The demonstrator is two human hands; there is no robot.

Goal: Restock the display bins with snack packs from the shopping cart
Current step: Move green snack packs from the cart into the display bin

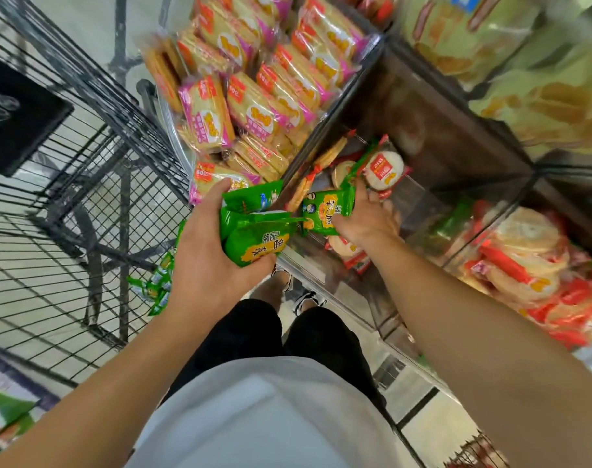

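Over clear bin (325, 265): green packs (254, 231) in both grips.

Dark clear-walled middle bin (433, 106) mostly open w/ room above few packs, pink-wrapped cracker bin (254, 96) heaped full, black wire cart (85, 157) close on left.

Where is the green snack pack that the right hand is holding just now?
In the head view the green snack pack sits centre frame, gripped by the right hand over the near edge of the half-empty middle bin, right of the left hand's green packs.
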